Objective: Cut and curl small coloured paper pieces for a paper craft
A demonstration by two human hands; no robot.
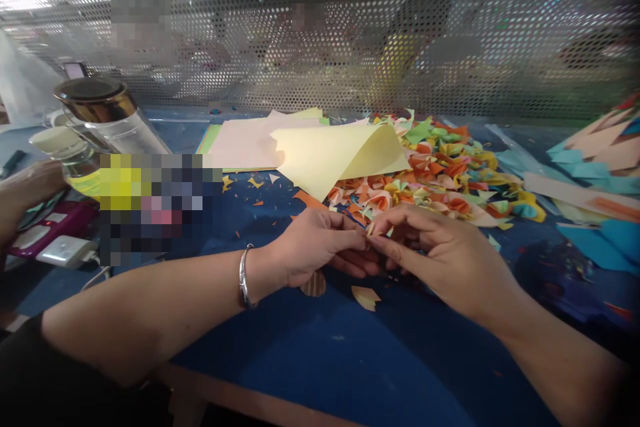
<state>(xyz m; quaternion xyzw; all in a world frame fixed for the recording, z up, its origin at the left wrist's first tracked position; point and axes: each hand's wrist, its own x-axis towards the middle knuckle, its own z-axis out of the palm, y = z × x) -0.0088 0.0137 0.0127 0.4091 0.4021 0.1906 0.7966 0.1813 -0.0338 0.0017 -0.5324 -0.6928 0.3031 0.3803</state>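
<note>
My left hand (320, 243), with a silver bangle at the wrist, meets my right hand (440, 250) above the blue table. Thumbs and fingers of both are closed in a pinch on a small piece of paper (370, 232), pale and mostly hidden by the fingertips. Just below them a cream paper scrap (367, 297) lies on the table. A striped brownish piece (313, 284) shows under my left wrist. Beyond my hands spreads a heap of folded and cut paper pieces (430, 173) in orange, green, yellow and pink.
Paper sheets (240, 140) are stacked behind, a curled yellow sheet (340, 153) on top. At left stand a glass bottle (120, 123), a smaller jar, a purple power bank (50, 227) and another person's arm (30, 190). Blue paper (607, 240) lies right; a perforated metal screen (340, 47) rises behind.
</note>
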